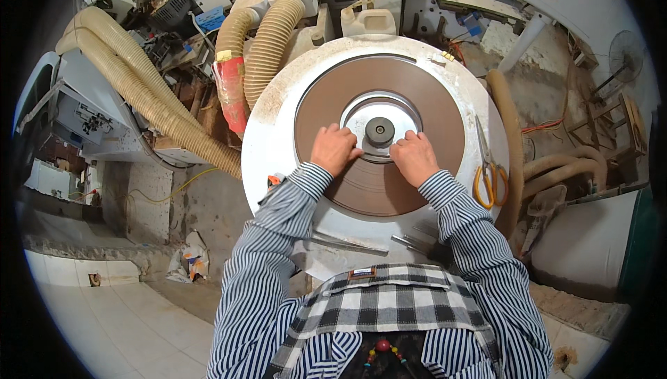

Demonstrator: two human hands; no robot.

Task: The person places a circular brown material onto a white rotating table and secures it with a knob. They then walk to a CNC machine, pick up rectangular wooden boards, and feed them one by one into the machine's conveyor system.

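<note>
The brown roll (381,195) lies flat on the round white table (272,125), encircling the black knob (380,131). It looks heavy and fairly stiff, though its wound layers could slip apart; supporting the outer edge on both sides seems safest. The left hand (335,150) and right hand (415,158) curl at its inner edge; whether they pinch anything, I cannot tell. Orange-handled scissors (486,170) lie to the right.

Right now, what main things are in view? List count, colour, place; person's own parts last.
round table: one, white, centre
coil: one, brown, on the table
hub: one, black, coil's middle
scissors: one pair, orange-handled, table's right
metal strips: several, grey, table's near side
jug: one, off-white, beyond table
ribbed hoses: several, mostly beige, left and behind
apron: one, black-white check, lower centre
sleeves: two, blue-white, lower half
left hand, right hand: one each, at coil's inner edge
</note>
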